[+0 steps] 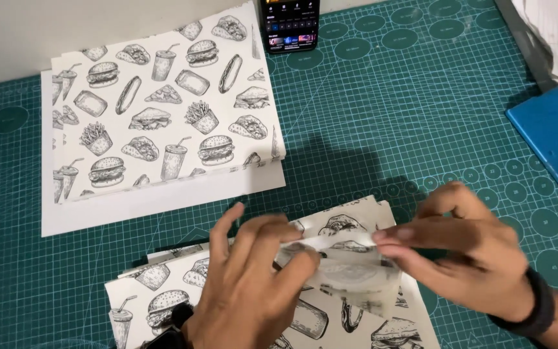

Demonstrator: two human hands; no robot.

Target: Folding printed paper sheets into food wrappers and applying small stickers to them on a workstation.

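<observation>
Both hands, left [253, 284] and right [466, 255], pinch a tape roll [356, 274] (clear) over printed paper [163, 297].

Left hand [247, 284] and right hand [466, 252] meet palms-down, fingertips pinched together, right wrist wearing a dark band.

Single head-worn view, looking steeply down, close over green cutting mat [382, 116], far wall edge at top

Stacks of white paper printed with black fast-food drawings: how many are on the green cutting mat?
2. One stack of printed paper lies at upper left on the green cutting mat; the other stack is at the bottom under both hands. Sheets per stack cannot be told.
</observation>
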